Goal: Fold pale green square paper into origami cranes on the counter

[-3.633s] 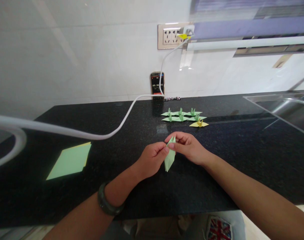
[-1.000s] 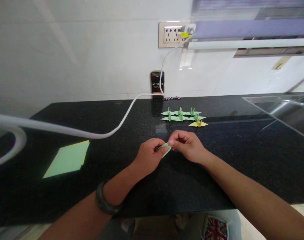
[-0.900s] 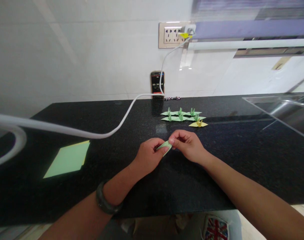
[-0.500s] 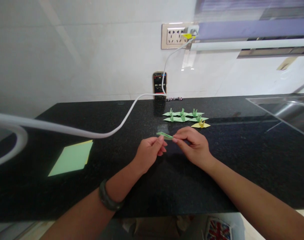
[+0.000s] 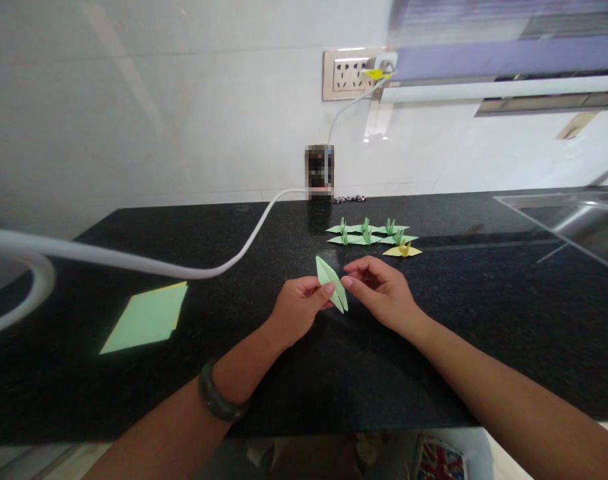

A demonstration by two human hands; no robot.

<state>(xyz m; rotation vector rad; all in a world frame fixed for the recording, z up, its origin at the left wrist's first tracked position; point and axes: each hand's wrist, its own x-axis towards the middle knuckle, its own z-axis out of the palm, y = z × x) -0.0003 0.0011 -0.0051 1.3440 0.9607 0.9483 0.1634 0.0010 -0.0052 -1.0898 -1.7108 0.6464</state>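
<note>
My left hand (image 5: 297, 310) pinches a pale-green folded paper (image 5: 329, 274), a slender creased diamond, above the speckled black bench (image 5: 304, 393); my right hand (image 5: 384, 290), thumb and forefinger parted, adjoins its edge, contact unclear. Beyond: origami cranes (image 5: 367, 237), pixelated phone (image 5: 315, 171), cut-off steel sink (image 5: 594, 230).

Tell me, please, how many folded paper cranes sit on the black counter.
7: three pale-green folded-paper cranes in back, three more green cranes just before them, and one yellow folded-paper crane in front, at the right. None appears hidden.
</note>
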